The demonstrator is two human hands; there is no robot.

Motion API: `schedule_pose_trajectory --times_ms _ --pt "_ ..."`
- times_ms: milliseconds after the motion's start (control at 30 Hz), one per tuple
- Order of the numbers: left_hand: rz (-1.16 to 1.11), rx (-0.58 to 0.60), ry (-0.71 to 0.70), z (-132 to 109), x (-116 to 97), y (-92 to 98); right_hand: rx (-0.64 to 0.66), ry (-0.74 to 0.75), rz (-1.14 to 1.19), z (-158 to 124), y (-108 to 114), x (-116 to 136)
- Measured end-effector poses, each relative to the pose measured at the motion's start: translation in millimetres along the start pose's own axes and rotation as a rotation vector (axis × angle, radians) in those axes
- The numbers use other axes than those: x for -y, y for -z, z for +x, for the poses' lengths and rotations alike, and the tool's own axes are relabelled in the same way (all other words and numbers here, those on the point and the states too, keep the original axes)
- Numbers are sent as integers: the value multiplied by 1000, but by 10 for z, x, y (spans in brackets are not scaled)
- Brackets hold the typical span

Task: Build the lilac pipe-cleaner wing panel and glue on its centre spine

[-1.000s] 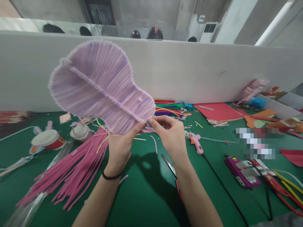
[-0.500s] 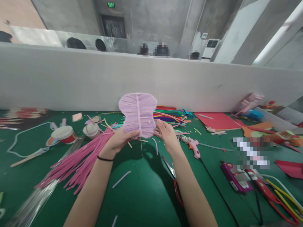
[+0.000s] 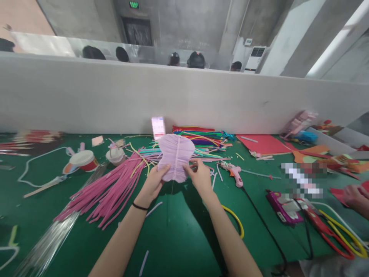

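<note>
A lilac, fuzzy, petal-shaped piece (image 3: pixel 176 156), which looks made of pipe cleaners, is held up over the table. A raised rib runs down its middle, and a thin wire hangs below it. My left hand (image 3: pixel 153 184) grips its lower left edge, thumb on the front. At the lower right edge, my right hand (image 3: pixel 200 177) pinches it between thumb and fingers. Pink pipe cleaners (image 3: pixel 106 188) fan out left of my left hand. A yellow loop handle (image 3: pixel 238 221) shows beside my right forearm; the rest of that tool is hidden.
A pink glue gun (image 3: pixel 235 173) with a black cord lies to the right, near a purple box (image 3: pixel 284 207) and red-handled scissors (image 3: pixel 325 231). Coloured pipe cleaners (image 3: pixel 204 138) lie behind. Lidded cups (image 3: pixel 85 161) stand left. Another person's hand (image 3: pixel 357 198) is at far right.
Both hands have lowered the lilac piece and tilted it slightly, uncovering a phone behind it. The right hand has closed in on its edge. Another person's hand has appeared at far right.
</note>
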State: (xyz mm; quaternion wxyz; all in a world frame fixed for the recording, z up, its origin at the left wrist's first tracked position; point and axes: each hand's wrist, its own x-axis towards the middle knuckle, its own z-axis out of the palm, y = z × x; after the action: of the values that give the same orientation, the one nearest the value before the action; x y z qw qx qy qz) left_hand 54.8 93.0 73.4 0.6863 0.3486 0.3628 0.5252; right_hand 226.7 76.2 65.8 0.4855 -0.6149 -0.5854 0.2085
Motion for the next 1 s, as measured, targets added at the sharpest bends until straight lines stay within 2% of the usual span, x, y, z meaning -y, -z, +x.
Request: schedule_pose_trajectory --times_ms 100,200,267,333,400,567,700,767,867,1000 --pt "-16 -1 13 -19 72 -6 -101 170 -68 -56 -102 -68" --pt "-13 18 30 -40 95 -3 -137 317 -114 -88 -144 -124" --pt "-14 4 5 -34 104 19 -192 284 -84 -94 -135 -168" --pt "-22 -48 -45 -7 118 60 -251 169 0 -90 -113 -222" --pt "-33 -83 -74 29 133 110 -258 59 113 -79 -102 -278" --pt "-56 -51 -72 46 137 156 -132 -25 325 -78 -201 -317" --pt "-38 24 4 -44 122 102 62 -289 706 -128 -302 -239" --pt "-2 76 58 -73 130 90 78 -343 793 -158 -316 -210" --pt "49 66 85 -48 152 121 91 -333 829 -194 -305 -204" --pt "194 -75 -5 53 157 228 239 -307 673 -226 -305 -247"
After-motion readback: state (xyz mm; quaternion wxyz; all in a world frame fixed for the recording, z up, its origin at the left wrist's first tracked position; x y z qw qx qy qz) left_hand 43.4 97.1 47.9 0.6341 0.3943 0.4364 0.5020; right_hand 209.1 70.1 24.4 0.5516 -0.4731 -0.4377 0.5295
